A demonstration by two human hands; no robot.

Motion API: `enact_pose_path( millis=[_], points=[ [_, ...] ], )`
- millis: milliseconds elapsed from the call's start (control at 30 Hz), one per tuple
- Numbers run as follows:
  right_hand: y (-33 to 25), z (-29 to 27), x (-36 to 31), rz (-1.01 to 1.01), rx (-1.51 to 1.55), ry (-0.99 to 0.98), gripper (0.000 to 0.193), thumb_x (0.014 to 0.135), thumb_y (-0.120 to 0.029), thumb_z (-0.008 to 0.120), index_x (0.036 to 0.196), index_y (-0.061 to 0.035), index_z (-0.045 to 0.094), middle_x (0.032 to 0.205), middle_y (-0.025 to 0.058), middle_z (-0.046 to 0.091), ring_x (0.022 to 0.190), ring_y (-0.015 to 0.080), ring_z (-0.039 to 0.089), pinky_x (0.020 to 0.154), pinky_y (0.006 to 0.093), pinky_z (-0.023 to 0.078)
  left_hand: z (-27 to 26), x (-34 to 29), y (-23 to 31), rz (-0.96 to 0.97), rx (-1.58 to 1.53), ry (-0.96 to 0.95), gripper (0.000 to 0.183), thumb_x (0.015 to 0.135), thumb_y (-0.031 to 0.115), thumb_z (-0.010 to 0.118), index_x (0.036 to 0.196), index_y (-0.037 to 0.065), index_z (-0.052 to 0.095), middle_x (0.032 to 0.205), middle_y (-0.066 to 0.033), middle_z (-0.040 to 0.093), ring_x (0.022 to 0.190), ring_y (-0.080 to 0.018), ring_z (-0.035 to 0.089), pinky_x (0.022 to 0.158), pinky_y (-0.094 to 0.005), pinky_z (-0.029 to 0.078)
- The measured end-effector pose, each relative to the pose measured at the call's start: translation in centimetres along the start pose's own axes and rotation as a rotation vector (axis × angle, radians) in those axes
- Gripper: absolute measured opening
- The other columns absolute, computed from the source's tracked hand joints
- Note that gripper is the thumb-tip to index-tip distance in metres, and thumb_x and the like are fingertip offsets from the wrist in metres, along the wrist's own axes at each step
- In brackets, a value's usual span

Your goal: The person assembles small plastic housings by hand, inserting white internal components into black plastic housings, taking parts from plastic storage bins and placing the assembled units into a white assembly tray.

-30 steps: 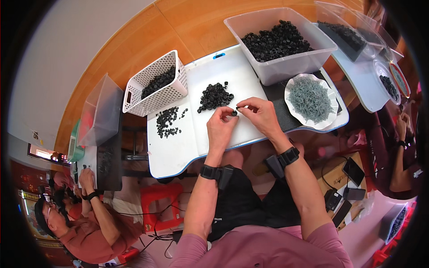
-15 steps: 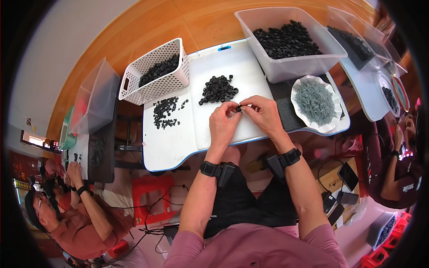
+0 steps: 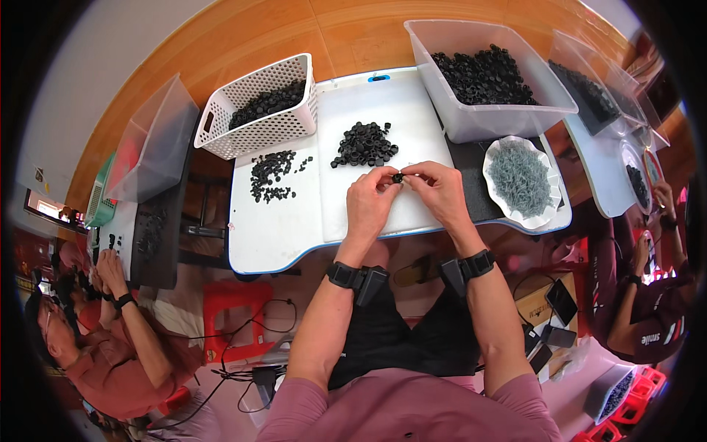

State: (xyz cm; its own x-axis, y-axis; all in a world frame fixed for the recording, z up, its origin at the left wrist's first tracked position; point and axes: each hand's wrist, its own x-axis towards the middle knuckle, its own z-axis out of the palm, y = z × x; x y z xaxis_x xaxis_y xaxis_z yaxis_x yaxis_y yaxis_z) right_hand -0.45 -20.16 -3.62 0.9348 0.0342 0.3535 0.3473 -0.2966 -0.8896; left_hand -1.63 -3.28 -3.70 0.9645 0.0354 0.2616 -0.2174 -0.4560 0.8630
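Between the fingertips of both hands is a small round black cap (image 3: 398,178), held over the front part of the white table. My left hand (image 3: 370,203) pinches it from the left, and my right hand (image 3: 439,193) grips its other side. The fingers cover much of it. Just beyond my hands lies a pile of round black caps (image 3: 366,144). To the left of that pile, smaller black pieces (image 3: 274,175) are scattered on the white table (image 3: 291,233). A ruffled white dish (image 3: 543,216) full of thin grey-green strands stands right of my right hand, on a dark mat.
At the back left stands a perforated white basket (image 3: 258,138) of black parts. A large clear bin (image 3: 501,119) of black caps takes up the back right. Co-workers sit on both sides. A red stool (image 3: 239,324) and cables are below the table.
The whole view has shifted and turned slightly. Both hands remain together on the black cap, which now shows a little more between the fingertips.
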Motion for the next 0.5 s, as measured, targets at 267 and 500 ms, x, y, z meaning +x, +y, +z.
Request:
enact_pose_path(
  millis=[267, 500],
  points=[
    [-0.42, 0.05, -0.08, -0.023, -0.042, 0.006, 0.013, 0.087, -0.008, 0.077, 0.100, -0.0051, 0.080, 0.090, 0.0081, 0.078, 0.071, 0.0161, 0.070, 0.064, 0.0288, 0.054, -0.11, -0.23, -0.21, 0.042, 0.031, 0.006, 0.029, 0.085, 0.010, 0.080, 0.113, 0.005, 0.075, 0.093, -0.0104, 0.077, 0.079, -0.0181, 0.072, 0.071, -0.0313, 0.055],
    [-0.76, -0.07, 0.02, -0.047, -0.050, -0.014, 0.011, 0.087, -0.006, 0.077, 0.097, -0.0050, 0.079, 0.089, 0.0066, 0.078, 0.071, 0.0151, 0.070, 0.062, 0.0282, 0.052, 0.06, -0.24, -0.30, 0.090, 0.010, -0.002, 0.028, 0.086, 0.009, 0.078, 0.113, 0.005, 0.074, 0.090, -0.0122, 0.077, 0.078, -0.0211, 0.074, 0.071, -0.0327, 0.056]
  ],
)
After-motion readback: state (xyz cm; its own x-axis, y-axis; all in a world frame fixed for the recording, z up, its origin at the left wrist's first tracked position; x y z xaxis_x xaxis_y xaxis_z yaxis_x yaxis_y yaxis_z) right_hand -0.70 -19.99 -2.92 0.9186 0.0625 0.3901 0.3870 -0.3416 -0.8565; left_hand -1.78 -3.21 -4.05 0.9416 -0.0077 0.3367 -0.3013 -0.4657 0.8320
